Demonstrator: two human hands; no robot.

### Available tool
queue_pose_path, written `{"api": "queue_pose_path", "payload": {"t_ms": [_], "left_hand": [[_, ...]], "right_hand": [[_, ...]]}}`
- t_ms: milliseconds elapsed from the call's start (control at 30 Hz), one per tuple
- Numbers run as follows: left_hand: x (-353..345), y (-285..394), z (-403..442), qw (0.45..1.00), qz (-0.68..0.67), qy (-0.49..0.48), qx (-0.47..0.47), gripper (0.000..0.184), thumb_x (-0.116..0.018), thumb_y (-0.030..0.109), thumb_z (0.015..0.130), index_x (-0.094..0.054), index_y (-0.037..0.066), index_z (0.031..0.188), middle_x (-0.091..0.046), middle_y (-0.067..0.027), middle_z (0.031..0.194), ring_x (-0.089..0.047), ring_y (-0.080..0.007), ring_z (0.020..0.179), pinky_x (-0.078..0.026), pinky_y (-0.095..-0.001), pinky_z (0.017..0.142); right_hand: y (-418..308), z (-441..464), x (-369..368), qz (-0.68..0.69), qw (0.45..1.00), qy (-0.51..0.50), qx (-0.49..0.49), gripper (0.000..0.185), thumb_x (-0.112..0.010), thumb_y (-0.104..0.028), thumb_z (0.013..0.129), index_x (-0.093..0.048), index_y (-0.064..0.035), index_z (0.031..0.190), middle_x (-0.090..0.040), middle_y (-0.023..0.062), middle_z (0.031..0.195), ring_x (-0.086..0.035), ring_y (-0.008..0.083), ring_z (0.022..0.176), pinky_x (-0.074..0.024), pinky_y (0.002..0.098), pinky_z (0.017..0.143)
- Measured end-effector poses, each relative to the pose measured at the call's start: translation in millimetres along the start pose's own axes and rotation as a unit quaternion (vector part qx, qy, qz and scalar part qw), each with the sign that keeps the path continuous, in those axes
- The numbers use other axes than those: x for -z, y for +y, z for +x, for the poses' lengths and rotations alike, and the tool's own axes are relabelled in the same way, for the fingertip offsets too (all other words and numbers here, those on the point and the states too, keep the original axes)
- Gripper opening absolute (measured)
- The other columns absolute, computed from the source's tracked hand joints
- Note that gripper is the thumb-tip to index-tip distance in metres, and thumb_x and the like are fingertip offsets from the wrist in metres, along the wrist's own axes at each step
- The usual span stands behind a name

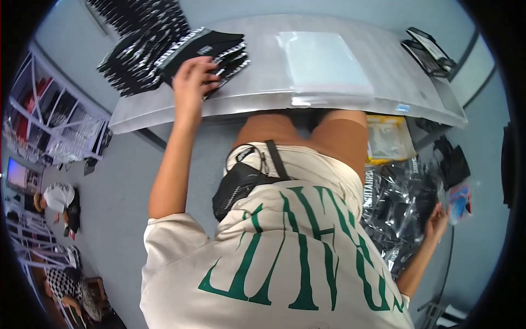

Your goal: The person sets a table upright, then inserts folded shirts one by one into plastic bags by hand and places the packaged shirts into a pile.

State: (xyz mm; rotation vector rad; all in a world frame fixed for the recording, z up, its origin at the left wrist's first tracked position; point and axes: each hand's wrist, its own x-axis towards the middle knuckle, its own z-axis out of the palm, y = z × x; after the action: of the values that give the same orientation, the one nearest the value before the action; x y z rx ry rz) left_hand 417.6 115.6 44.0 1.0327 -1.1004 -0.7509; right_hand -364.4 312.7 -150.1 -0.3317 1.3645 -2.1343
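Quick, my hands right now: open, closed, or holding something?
Left hand: open, fingers on the stacked black fabric.
Right hand: fingers curled beside the plastic-wrapped black packages; can't tell if it's holding anything.

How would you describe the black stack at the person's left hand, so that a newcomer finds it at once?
Begin with the grey table across the top of the view. On its left part are several stacks of folded black cloth. Choose the rightmost stack, the one nearest the clear plastic sleeves; only this one has the left hand over it.
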Motion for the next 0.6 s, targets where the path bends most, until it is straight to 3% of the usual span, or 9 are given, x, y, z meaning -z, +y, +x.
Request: {"api": "queue_pose_path", "payload": {"t_ms": [100, 200, 267, 300, 367, 400, 433, 533, 600], "left_hand": [[71.1, -10.1, 5.0, 0.987, 0.006, 0.149, 0.063, 0.026, -0.055, 0.027, 0.097, -0.062, 0.007, 0.112, -0.065, -0.007, 0.102, -0.06, -0.0137, 0.081, -0.054, -0.0289, 0.069], [90.1, -16.9, -7.5, 0.99, 0.022, 0.098, 0.098, 0.033, -0.053, 0.028, 0.097, -0.059, 0.005, 0.119, -0.066, -0.0096, 0.106, -0.063, -0.0164, 0.082, -0.055, -0.0294, 0.07], [92.1, -22.7, -10.3, 0.991, -0.012, 0.06, 0.116, 0.038, -0.052, 0.028, 0.098, -0.055, 0.0, 0.123, -0.066, -0.0142, 0.111, -0.067, -0.0209, 0.085, -0.057, -0.0315, 0.072], [92.3, -22.9, -8.7, 0.991, -0.014, 0.062, 0.116, 0.038, -0.052, 0.028, 0.098, -0.055, 0.0, 0.123, -0.066, -0.0142, 0.111, -0.067, -0.0209, 0.085, -0.057, -0.0315, 0.072], [90.6, -25.6, -4.8, 0.983, -0.092, 0.05, 0.147, 0.043, -0.053, 0.03, 0.097, -0.053, -0.001, 0.127, -0.064, -0.0139, 0.116, -0.067, -0.0231, 0.091, -0.059, -0.0361, 0.08], [92.8, -28.0, -1.8, 0.981, -0.119, 0.048, 0.145, 0.046, -0.051, 0.03, 0.098, -0.049, -0.004, 0.128, -0.062, -0.0183, 0.12, -0.067, -0.0313, 0.103, -0.058, -0.0411, 0.088], [90.0, -25.6, -2.4, 0.98, -0.126, 0.052, 0.142, 0.046, -0.051, 0.03, 0.098, -0.049, -0.004, 0.128, -0.062, -0.0183, 0.12, -0.067, -0.0313, 0.103, -0.058, -0.0411, 0.088], [77.2, -10.9, -8.7, 0.956, -0.249, 0.029, 0.154, 0.048, -0.05, 0.026, 0.098, -0.04, -0.01, 0.127, -0.056, -0.0257, 0.127, -0.054, -0.0444, 0.123, -0.052, -0.0486, 0.099], [62.4, -6.7, -17.8, 0.944, -0.294, 0.026, 0.146, 0.047, -0.051, 0.025, 0.097, -0.04, -0.011, 0.126, -0.054, -0.0258, 0.129, -0.053, -0.0448, 0.124, -0.05, -0.0507, 0.101]], "right_hand": [[1.9, 2.8, -3.6, -0.135, 0.987, 0.001, 0.084, 0.061, -0.049, 0.005, 0.092, -0.038, -0.0187, 0.146, -0.059, 0.0153, 0.099, -0.065, 0.0238, 0.088, -0.0583, 0.033, 0.074], [56.7, 20.0, 34.3, -0.162, 0.984, -0.06, 0.029, 0.058, -0.054, -0.003, 0.094, -0.039, -0.0237, 0.146, -0.058, 0.0118, 0.098, -0.064, 0.0221, 0.08, -0.0555, 0.0324, 0.067], [121.7, 25.7, 62.6, -0.187, 0.98, -0.064, -0.029, 0.049, -0.058, -0.03, 0.096, -0.042, -0.0256, 0.143, -0.058, 0.0084, 0.102, -0.063, 0.0215, 0.078, -0.0528, 0.0328, 0.063], [139.2, -2.3, 49.3, -0.143, 0.975, -0.018, -0.167, 0.051, -0.057, -0.042, 0.095, -0.044, -0.0215, 0.14, -0.058, 0.0101, 0.103, -0.063, 0.0206, 0.079, -0.0518, 0.0326, 0.061], [180.9, -46.1, 41.2, -0.246, 0.909, -0.131, -0.31, 0.057, -0.058, -0.053, 0.092, -0.05, -0.0151, 0.134, -0.06, 0.011, 0.095, -0.062, 0.0185, 0.073, -0.0522, 0.033, 0.055], [212.2, -59.4, 37.4, -0.299, 0.875, -0.118, -0.363, 0.054, -0.057, -0.051, 0.092, -0.055, -0.0109, 0.129, -0.063, 0.0108, 0.089, -0.064, 0.0187, 0.075, -0.0547, 0.037, 0.056], [262.9, -49.4, 62.2, -0.265, 0.86, -0.224, -0.375, 0.052, -0.058, -0.044, 0.091, -0.058, -0.0033, 0.125, -0.067, 0.015, 0.096, -0.068, 0.0229, 0.083, -0.0569, 0.0397, 0.063], [325.3, -71.9, 45.9, -0.291, 0.861, -0.266, -0.322, 0.049, -0.058, -0.034, 0.091, -0.058, 0.0005, 0.126, -0.067, 0.0146, 0.106, -0.067, 0.0235, 0.091, -0.0555, 0.0374, 0.071], [351.8, -103.5, 37.8, -0.307, 0.858, -0.302, -0.28, 0.046, -0.059, -0.024, 0.091, -0.057, 0.0043, 0.127, -0.067, 0.0143, 0.116, -0.066, 0.024, 0.099, -0.0541, 0.0351, 0.08]]}}
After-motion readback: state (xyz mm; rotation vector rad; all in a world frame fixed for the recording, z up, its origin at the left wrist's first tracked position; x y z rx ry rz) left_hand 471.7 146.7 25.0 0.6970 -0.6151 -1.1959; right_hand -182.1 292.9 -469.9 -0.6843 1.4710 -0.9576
